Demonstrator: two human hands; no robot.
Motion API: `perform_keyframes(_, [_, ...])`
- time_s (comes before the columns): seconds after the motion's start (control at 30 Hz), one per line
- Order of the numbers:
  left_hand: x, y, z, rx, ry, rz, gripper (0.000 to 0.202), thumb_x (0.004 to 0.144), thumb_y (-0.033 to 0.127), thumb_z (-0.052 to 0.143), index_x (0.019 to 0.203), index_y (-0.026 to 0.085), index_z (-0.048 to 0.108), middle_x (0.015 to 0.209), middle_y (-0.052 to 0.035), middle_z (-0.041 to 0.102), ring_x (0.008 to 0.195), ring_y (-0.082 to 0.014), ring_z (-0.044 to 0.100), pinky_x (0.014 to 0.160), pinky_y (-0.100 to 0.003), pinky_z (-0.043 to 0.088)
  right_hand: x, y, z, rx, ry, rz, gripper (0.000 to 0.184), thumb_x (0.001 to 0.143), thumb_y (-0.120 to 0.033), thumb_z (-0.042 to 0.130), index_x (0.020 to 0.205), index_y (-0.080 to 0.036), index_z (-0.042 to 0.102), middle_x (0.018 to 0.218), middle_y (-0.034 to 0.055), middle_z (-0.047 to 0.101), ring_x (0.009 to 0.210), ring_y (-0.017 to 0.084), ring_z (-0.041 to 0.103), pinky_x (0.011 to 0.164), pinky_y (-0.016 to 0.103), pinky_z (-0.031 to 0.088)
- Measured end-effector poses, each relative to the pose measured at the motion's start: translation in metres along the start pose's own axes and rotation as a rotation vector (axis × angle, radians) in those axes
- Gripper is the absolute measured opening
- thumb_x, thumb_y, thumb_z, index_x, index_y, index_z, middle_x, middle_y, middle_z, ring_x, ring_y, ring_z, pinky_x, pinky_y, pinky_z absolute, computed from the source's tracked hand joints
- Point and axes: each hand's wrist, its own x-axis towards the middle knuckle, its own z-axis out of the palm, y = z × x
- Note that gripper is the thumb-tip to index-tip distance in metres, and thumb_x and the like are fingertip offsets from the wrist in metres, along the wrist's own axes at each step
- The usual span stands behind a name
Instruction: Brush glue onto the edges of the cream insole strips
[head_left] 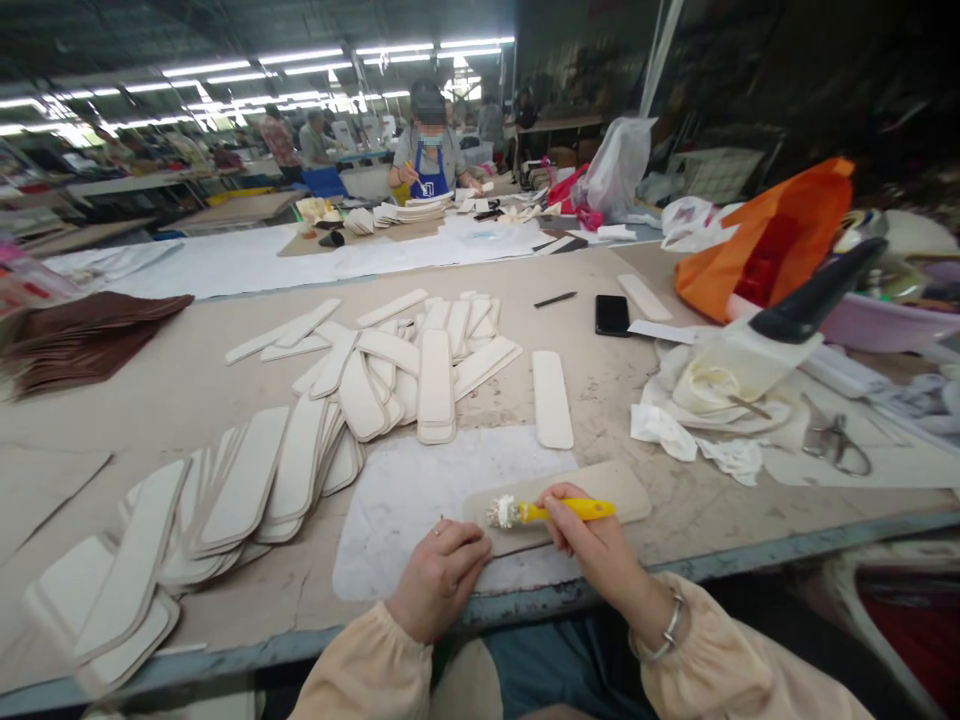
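My right hand (583,535) grips a yellow-handled brush (551,511) whose white, glue-laden bristles rest on the left end of a beige oblong piece (607,485). That piece lies on a white sheet (405,500) at the table's near edge. My left hand (442,575), a ring on one finger, presses down on the near left end of the same piece. Rows of similar cream oblong pieces (247,480) fan out to the left, and a loose heap of them (405,365) sits farther back.
A single cream piece (552,398) lies apart. To the right are a glue-smeared container with rags (712,385), scissors (832,440), an orange bag (772,235), a black phone (612,314) and a pen (555,298). Brown pieces (82,335) are stacked far left. Another person (431,150) works across the table.
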Motion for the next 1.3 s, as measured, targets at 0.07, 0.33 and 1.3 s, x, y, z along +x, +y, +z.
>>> perform_keyframes(0.07, [0.000, -0.001, 0.000, 0.009, 0.011, 0.009, 0.022, 0.087, 0.014, 0.054, 0.102, 0.022, 0.068, 0.095, -0.0078, 0.068, 0.085, -0.0176, 0.061, 0.075, -0.033, 0.054, 0.000, 0.003, 0.003, -0.040, 0.010, -0.002, 0.030, 0.094, -0.045, 0.043, 0.082, -0.019, 0.051, 0.053, -0.0064, 0.043, 0.050, 0.012, 0.042, 0.053, 0.024, 0.036])
perform_keyframes(0.33, [0.001, -0.001, 0.000, 0.047, 0.029, 0.047, 0.019, 0.086, 0.013, 0.055, 0.098, 0.021, 0.069, 0.094, -0.0071, 0.069, 0.083, -0.0170, 0.062, 0.075, -0.031, 0.054, 0.000, 0.005, -0.011, -0.175, 0.141, 0.015, 0.028, 0.090, -0.041, 0.046, 0.074, -0.020, 0.054, 0.049, -0.0057, 0.044, 0.048, 0.013, 0.044, 0.050, 0.024, 0.036])
perform_keyframes(1.3, [0.000, -0.011, 0.002, 0.183, 0.030, 0.159, 0.020, 0.089, 0.022, 0.051, 0.100, 0.024, 0.069, 0.096, -0.0052, 0.071, 0.084, -0.0152, 0.067, 0.077, -0.026, 0.055, -0.052, -0.017, 0.000, -0.937, -0.041, -0.538, 0.015, 0.085, -0.017, 0.045, 0.075, -0.019, 0.057, 0.064, 0.0027, 0.058, 0.060, 0.017, 0.055, 0.057, 0.027, 0.042])
